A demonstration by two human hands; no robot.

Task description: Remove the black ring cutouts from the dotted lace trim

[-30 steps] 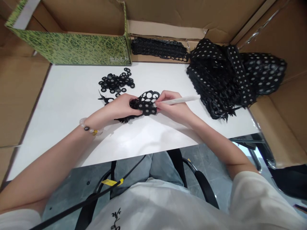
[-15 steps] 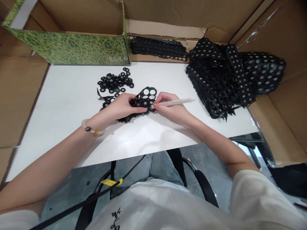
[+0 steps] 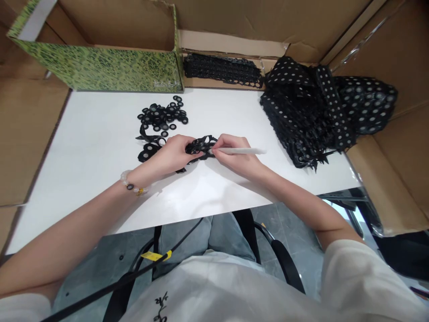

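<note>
My left hand [image 3: 176, 153] is closed on a crumpled black sheet with round holes and pale discs [image 3: 200, 146], pinching it between thumb and fingers. Part of the sheet trails out to the left, under my wrist. In my right hand [image 3: 236, 152] is a white pen-like tool [image 3: 246, 151], held like a pencil; its tip meets the right end of the sheet, and the exact contact is too small to make out. Just beyond my left hand lies a heap of loose black rings with pale centres [image 3: 161, 115].
A green patterned box [image 3: 117, 67] stands at the back left. Beside it rests a stack of black perforated strips [image 3: 223, 69] on cardboard. A big pile of black dotted sheets [image 3: 308, 112] covers the right of the white table [image 3: 100, 134]. Cardboard walls [image 3: 234, 22] enclose the table.
The sheet's upright, open-holed end has folded down and now lies lower and more bunched. My right hand has moved slightly left and down, and the tool has levelled out.
</note>
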